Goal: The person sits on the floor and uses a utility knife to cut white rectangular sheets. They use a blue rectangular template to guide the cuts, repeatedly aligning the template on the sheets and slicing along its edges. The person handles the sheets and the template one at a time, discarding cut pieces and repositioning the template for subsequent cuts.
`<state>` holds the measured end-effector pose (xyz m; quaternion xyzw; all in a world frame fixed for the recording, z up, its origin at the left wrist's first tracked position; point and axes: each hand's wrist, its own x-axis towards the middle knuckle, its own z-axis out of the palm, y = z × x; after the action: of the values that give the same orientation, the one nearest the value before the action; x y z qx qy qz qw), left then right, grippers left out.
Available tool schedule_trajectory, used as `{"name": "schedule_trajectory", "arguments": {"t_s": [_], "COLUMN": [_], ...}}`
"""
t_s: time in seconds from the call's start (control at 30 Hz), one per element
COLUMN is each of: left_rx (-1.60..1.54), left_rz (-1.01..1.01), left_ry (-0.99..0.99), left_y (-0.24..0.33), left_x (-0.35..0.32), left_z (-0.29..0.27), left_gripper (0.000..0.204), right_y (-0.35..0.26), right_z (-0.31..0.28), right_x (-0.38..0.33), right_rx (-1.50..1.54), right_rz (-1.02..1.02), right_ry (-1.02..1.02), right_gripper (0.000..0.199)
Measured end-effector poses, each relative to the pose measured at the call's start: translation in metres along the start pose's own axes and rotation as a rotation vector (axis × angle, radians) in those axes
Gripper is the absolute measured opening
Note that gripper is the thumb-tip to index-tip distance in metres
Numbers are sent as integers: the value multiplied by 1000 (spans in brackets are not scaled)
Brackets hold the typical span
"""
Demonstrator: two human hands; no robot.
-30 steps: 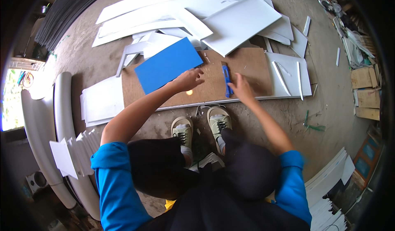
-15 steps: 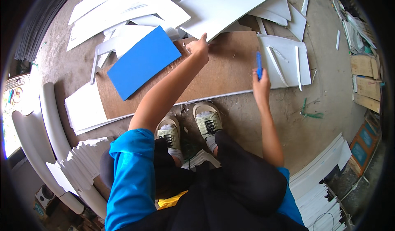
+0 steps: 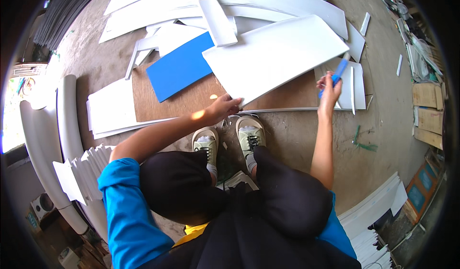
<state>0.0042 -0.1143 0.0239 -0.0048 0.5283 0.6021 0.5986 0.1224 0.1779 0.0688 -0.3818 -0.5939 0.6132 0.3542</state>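
Observation:
By its near corner, a large white board [image 3: 282,53] is gripped in my left hand [image 3: 224,107], fingers closed on the edge. The board lies slanted across a brown wooden board [image 3: 179,99] and over part of a blue rectangular panel [image 3: 182,68]. My right hand [image 3: 329,93] is closed around a blue utility knife [image 3: 340,71], which points up and away near the white board's right corner. Whether the knife's tip touches the board I cannot tell. A narrow white tray-like piece [image 3: 218,22] rests against the board's far left edge.
Long white sheets [image 3: 230,1] are piled beyond the wooden board. Thin white strips [image 3: 353,91] lie at the right. Stacked white pieces [image 3: 88,173] and rolls [image 3: 72,125] stand at the left; cardboard boxes [image 3: 427,96] line the right. My shoes [image 3: 250,137] are close to the wooden board's near edge.
The large white board has come nearer, now covering part of the wooden board and blue panel. My left hand moved toward me with it. My right hand shifted slightly right with the knife.

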Motion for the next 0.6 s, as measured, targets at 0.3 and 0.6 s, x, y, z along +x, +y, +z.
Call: {"name": "schedule_trajectory", "arguments": {"t_s": [0.3, 0.6], "left_rx": [399, 851], "left_rz": [25, 436], "left_ry": [314, 1393], "left_y": [-46, -5], "left_x": [-63, -73], "left_z": [-75, -144], "left_gripper": [31, 62], "right_y": [57, 83], "right_z": [43, 53], "right_x": [-54, -47], "right_rx": [-278, -835], "right_rz": [120, -110], "right_ry": [-372, -202], "right_gripper": [16, 29]}}
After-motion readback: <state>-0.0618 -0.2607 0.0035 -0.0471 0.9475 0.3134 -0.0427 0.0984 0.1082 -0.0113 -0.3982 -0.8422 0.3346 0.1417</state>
